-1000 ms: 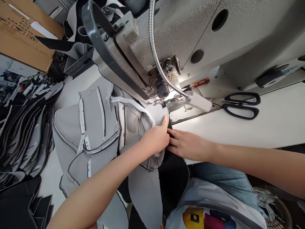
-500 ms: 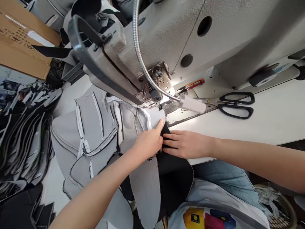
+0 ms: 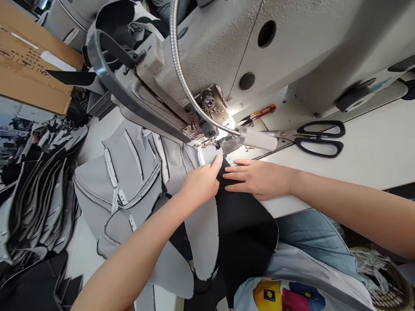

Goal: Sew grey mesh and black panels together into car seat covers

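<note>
Grey mesh fabric (image 3: 202, 229) with sewn seams and white strips lies under the head of a sewing machine (image 3: 207, 125). My left hand (image 3: 201, 183) is closed on this fabric just in front of the lit presser foot area, its index finger stretched along the rounded edge and the other fingers curled. Beneath and beside it is a black fabric panel (image 3: 246, 224), which hangs over the table's front edge. Lying flat, my right hand (image 3: 259, 178) has its fingers apart, with the tips on the black panel's edge.
Black-handled scissors (image 3: 319, 138) and red-handled thread snips (image 3: 261, 113) lie on the machine bed. A lamp on a bendable metal neck (image 3: 181, 73) reaches over the needle area. Stacked dark fabric pieces (image 3: 39, 207) and a cardboard box (image 3: 35, 65) are at left.
The grey fabric has fed further under the machine, and the white strip shows shorter. The black panel has spread to the right. My right hand has shifted slightly up, apart from my left.
</note>
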The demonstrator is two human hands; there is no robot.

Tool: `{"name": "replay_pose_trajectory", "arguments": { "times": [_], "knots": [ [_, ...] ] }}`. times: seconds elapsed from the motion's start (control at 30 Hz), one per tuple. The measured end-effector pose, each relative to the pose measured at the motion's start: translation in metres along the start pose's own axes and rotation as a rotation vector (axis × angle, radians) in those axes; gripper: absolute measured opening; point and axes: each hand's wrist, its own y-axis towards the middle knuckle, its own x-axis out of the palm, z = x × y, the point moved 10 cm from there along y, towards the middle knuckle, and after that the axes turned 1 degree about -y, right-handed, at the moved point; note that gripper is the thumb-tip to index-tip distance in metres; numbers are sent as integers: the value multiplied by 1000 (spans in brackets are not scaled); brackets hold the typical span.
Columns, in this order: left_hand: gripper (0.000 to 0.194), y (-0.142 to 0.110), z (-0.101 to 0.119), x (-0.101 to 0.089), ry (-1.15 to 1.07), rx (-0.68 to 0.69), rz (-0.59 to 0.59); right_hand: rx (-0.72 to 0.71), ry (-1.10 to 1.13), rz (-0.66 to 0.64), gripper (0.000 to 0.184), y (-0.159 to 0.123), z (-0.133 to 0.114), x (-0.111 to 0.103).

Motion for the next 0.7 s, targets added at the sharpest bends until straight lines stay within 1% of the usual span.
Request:
{"name": "replay_pose_trajectory", "arguments": {
  "times": [0.1,0.2,0.27,0.33,0.43,0.53,0.6,0.7],
  "knots": [
    [68,-5,-1,-1,-46,46,-62,-68,36,-65,56,-3,-10,1],
    [67,-2,0,-5,-88,52,-86,-66,18,-77,56,-3,-12,3],
    [67,4,1,-6,-83,37,-77,-48,2,-73,57,-2,-10,6],
    [66,10,4,-7,-78,32,-37,-7,-1,-66,58,-1,-4,9],
    [63,19,8,-7,-71,53,71,71,24,-58,65,0,8,12],
    [57,18,11,-6,-49,80,176,96,65,-65,71,1,13,10],
    [56,12,11,-7,-9,78,219,62,98,-73,69,0,10,7],
    [61,0,7,-9,84,58,217,-87,146,-96,65,-3,-9,4]
  ]
}}
